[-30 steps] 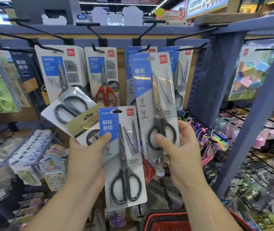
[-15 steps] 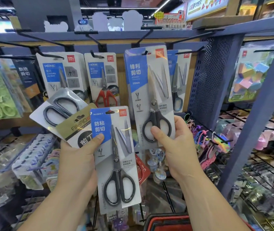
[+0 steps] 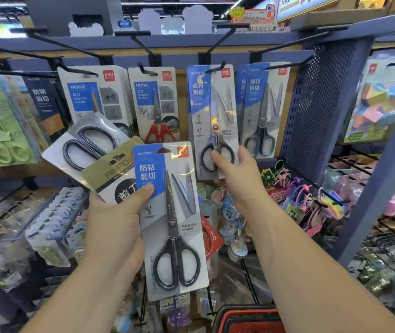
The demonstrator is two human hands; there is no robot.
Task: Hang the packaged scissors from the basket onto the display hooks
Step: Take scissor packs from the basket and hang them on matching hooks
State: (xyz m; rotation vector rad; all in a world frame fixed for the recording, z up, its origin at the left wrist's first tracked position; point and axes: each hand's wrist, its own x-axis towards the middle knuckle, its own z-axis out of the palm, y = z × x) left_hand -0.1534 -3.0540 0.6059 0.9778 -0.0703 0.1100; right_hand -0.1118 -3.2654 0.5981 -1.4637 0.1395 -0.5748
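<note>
My left hand [image 3: 117, 224] grips a fan of scissor packs: a blue-and-grey pack with black-handled scissors [image 3: 172, 219] in front, and a gold-labelled pack [image 3: 90, 150] tilted behind it. My right hand [image 3: 237, 179] pinches the bottom of another blue-labelled scissor pack [image 3: 212, 121]. That pack's top hole sits at a black display hook [image 3: 218, 67], so it hangs upright against the shelf back. The red basket [image 3: 247, 318] shows at the bottom edge, below my right forearm.
More scissor packs hang on neighbouring hooks: two HOME packs [image 3: 98, 99] to the left and a blue pack [image 3: 262, 109] to the right. A perforated blue shelf panel [image 3: 316, 111] stands at the right. Small trinkets fill the wire racks below.
My right hand has lifted its scissor pack up and back, from in front of the shelf to the hook. My left hand has stayed with its packs.
</note>
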